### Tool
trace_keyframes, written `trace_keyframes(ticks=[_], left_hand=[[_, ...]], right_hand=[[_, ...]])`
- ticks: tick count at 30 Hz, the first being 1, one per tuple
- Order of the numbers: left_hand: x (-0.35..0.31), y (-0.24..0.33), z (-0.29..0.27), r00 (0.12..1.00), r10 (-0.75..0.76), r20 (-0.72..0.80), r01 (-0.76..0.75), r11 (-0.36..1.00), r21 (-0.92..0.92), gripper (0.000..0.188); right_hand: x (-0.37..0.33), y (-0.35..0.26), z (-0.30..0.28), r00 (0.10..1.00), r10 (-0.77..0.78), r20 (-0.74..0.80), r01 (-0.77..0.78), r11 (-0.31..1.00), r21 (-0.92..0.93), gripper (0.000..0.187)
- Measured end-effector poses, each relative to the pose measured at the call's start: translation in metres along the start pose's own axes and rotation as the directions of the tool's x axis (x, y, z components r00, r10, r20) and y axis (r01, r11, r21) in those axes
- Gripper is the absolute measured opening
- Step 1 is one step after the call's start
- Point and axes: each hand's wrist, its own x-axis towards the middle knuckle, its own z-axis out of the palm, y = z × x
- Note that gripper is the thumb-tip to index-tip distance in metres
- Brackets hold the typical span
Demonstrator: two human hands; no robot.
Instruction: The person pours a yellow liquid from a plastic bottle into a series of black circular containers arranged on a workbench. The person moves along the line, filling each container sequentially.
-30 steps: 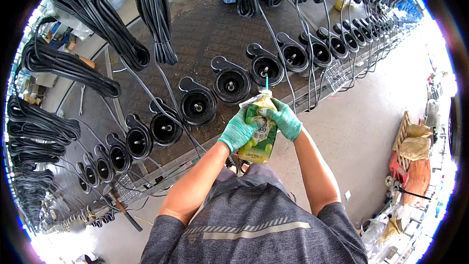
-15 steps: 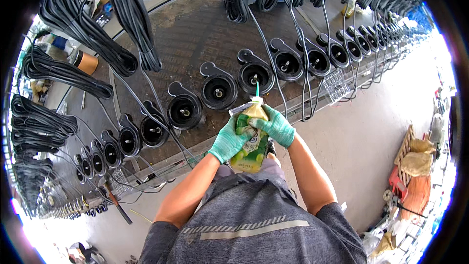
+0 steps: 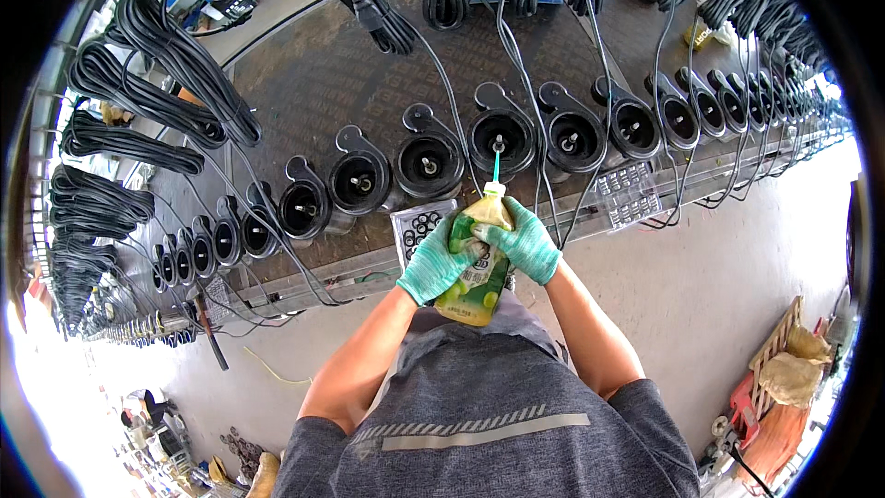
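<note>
Both my hands, in green knit gloves, hold a squeezed plastic bottle (image 3: 477, 267) with a green label, yellowish contents and a thin teal nozzle (image 3: 496, 166). My left hand (image 3: 441, 260) wraps its left side and my right hand (image 3: 524, 242) its right side. The nozzle points away from me, its tip overlapping a round black pump housing (image 3: 501, 134) with a metal shaft in its middle. I cannot tell whether tip and shaft touch. More such housings, like one to the left (image 3: 430, 166) and one to the right (image 3: 570, 140), stand in a long row.
A clear compartment box of black rings (image 3: 422, 226) sits at the bench edge beside my left hand. Another tray of small parts (image 3: 629, 194) lies to the right. Coiled black cables (image 3: 175, 65) hang above the bench, their leads crossing the row. A hammer (image 3: 210, 332) hangs off the edge.
My view has shifted rightward along the bench, so the housings beyond the bottle differ. The box of rings now shows beside my left hand. Both hands keep their grip.
</note>
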Motion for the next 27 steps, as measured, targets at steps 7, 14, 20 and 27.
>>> trace_keyframes(ticks=[7, 14, 20, 27], left_hand=[[0.002, 0.023, 0.021, 0.997, -0.069, -0.035, 0.065, 0.991, -0.12, 0.063], [0.003, 0.023, 0.023, 0.995, -0.065, -0.078, 0.065, 0.998, 0.001, 0.058], [0.009, 0.006, 0.023, 0.995, 0.045, -0.094, -0.025, 0.98, 0.196, 0.073], [0.036, 0.019, 0.065, 0.999, 0.024, 0.048, -0.028, 0.995, 0.097, 0.076]], right_hand=[[0.003, -0.019, -0.014, 0.997, 0.072, -0.013, -0.073, 0.995, -0.061, 0.06], [0.003, -0.029, -0.02, 0.993, 0.106, 0.059, -0.103, 0.994, -0.046, 0.063], [0.0, -0.002, -0.03, 0.995, -0.086, 0.059, 0.084, 0.996, 0.032, 0.066], [-0.024, 0.0, -0.071, 0.994, -0.084, -0.064, 0.093, 0.985, 0.143, 0.063]])
